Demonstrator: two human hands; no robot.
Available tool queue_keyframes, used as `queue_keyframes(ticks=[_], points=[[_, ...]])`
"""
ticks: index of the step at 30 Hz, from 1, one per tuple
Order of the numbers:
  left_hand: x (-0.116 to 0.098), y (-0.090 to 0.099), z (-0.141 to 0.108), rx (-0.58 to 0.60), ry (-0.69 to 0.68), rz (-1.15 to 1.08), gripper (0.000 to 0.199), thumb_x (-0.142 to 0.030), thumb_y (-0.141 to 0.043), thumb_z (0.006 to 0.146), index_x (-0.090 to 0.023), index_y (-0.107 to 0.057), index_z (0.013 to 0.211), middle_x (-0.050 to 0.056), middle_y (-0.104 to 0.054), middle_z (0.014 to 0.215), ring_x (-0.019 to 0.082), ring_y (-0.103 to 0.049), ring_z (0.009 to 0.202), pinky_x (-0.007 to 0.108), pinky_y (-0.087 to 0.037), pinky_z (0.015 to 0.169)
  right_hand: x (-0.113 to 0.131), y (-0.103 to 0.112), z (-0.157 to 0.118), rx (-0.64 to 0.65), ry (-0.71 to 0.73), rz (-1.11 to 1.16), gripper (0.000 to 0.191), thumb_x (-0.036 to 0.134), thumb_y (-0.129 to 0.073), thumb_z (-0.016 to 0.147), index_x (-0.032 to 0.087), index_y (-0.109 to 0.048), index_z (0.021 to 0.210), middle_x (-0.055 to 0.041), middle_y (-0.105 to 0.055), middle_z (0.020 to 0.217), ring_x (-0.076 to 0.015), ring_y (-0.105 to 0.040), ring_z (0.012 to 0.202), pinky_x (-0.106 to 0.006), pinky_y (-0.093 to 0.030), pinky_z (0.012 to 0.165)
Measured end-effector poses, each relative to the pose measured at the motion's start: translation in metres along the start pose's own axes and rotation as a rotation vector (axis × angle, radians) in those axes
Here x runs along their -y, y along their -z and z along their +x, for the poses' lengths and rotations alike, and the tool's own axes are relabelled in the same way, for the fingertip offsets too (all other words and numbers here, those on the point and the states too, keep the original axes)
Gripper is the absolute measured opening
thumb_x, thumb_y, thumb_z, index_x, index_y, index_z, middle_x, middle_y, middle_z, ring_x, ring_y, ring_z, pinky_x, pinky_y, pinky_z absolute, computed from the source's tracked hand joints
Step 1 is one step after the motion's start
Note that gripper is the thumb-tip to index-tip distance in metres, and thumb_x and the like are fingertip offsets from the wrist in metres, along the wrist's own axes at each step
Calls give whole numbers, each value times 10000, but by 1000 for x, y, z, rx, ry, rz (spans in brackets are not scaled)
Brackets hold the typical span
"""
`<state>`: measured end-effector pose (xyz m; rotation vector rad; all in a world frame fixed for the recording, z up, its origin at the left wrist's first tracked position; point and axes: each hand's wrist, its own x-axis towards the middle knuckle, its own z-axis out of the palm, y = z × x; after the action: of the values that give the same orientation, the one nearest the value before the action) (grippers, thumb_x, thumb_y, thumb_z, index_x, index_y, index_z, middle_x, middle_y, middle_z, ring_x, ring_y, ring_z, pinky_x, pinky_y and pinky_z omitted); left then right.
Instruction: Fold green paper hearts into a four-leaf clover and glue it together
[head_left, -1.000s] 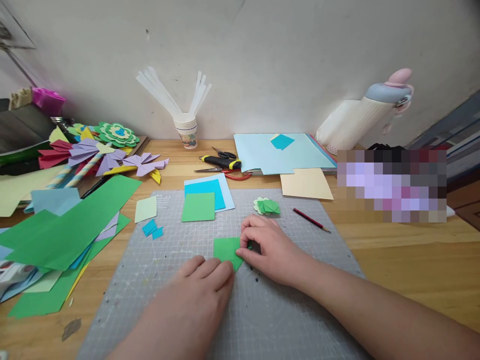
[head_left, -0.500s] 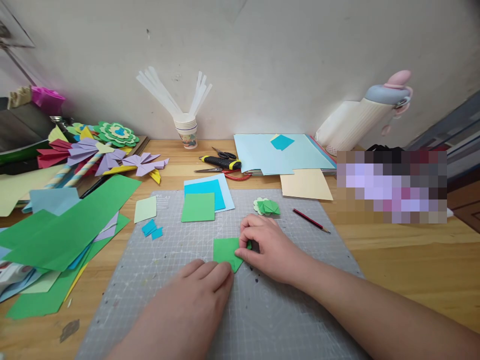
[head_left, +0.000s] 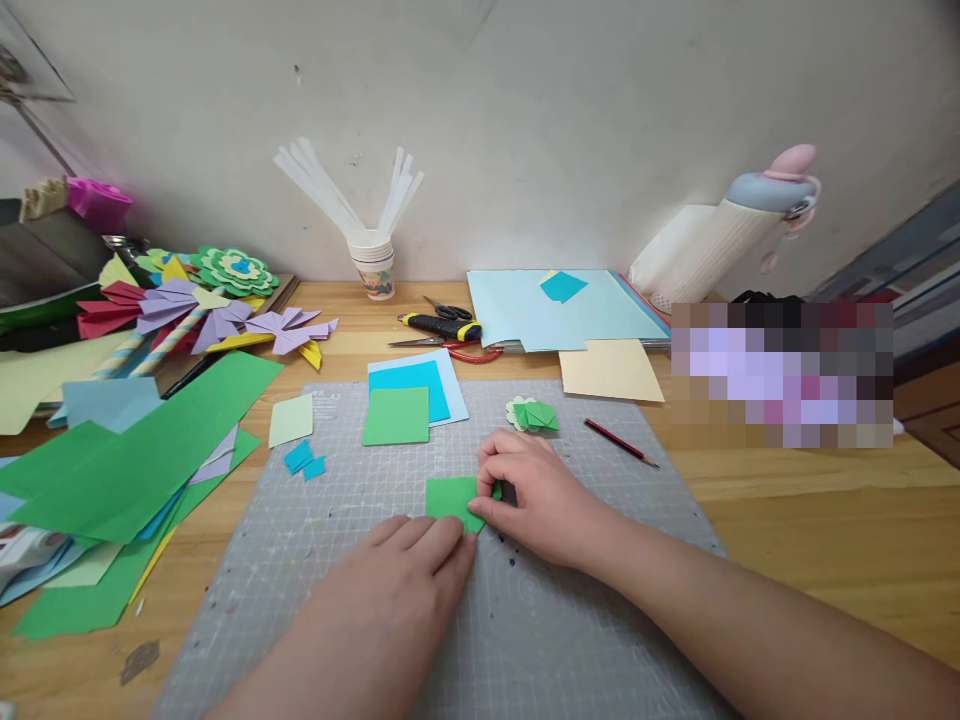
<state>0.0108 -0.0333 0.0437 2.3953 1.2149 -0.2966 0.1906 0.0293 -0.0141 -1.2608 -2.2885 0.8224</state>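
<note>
A small green paper lies on the grey cutting mat, its right corner folded. My right hand pinches its right edge between thumb and curled fingers. Fingers of my left hand are together and press on the lower edge, covering that part of the paper. A green square rests on blue sheets just behind. Beyond my right hand sits a small folded green piece with a pale scalloped edge.
Scissors and a yellow-black cutter lie behind the mat, near a cup of white strips. A pencil is at right. Paper flowers and green sheets cover the left side. A bottle leans at back right.
The fingertips of my left hand have slid slightly up and over the lower edge of the green paper. My right hand keeps its grip in nearly the same place.
</note>
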Motion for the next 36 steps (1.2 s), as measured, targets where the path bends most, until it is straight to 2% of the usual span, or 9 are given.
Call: queue_keyframes(ticks=[9, 19, 29, 36], points=[[5, -6, 1, -55, -47, -19, 501, -117, -485, 733, -203, -502, 1226, 85, -584, 1176, 232, -503, 1144, 399, -346, 1006, 1, 2, 1, 1, 2, -8, 157, 187, -702, 729, 181, -573, 641, 19, -569, 861, -160, -516, 898, -344, -320, 806], [4, -5, -2, -72, -32, -31, 497, -113, -489, 730, -206, -520, 1217, 84, -591, 1179, 233, -522, 1112, 387, -376, 967, 3, 1, 1, 4, 6, -22, 147, 178, -688, 742, 180, -577, 645, 9, -571, 862, -164, -519, 897, -349, -328, 808], [1, 4, -2, -47, -17, -43, 354, -90, -503, 731, -200, -627, 1044, 72, -643, 1058, 226, -568, 997, 369, -407, 912, 4, 1, 0, 8, -12, -14, 155, 164, -675, 743, 176, -563, 637, 18, -559, 854, -156, -512, 887, -347, -323, 812], [4, -3, 1, -82, -47, -37, 423, -114, -502, 736, -196, -570, 1145, 83, -621, 1094, 233, -546, 1040, 385, -385, 942, 3, 1, 0, 6, 0, -17, 147, 170, -681, 743, 178, -574, 643, 10, -566, 852, -160, -514, 881, -347, -331, 802]])
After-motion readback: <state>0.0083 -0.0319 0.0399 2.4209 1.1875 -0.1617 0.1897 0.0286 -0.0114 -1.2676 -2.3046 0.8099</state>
